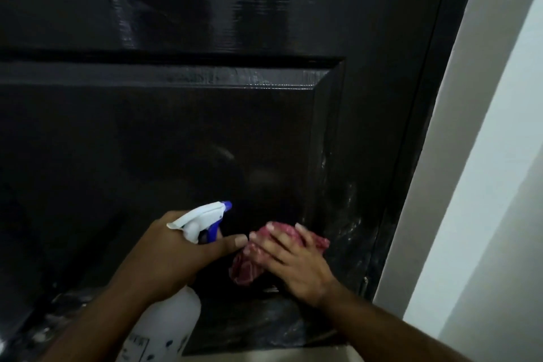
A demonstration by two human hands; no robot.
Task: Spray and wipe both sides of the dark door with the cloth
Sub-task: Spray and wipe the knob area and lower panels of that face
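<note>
The dark panelled door (182, 132) fills most of the view, with wet streaks along its right stile and bottom rail. My left hand (173, 253) grips the neck of a white spray bottle (164, 323) with a blue nozzle, which points at the lower panel. My right hand (293, 258) lies with spread fingers on a bunched red cloth (252, 261) and presses it against the lower right corner of the panel. The two hands are almost touching.
A dark door frame (423, 126) runs down the right side, with a white wall (493, 156) beyond it. A small metal fitting (364, 285) sits on the door edge near my right wrist. A strip of pale floor (293, 354) shows below the door.
</note>
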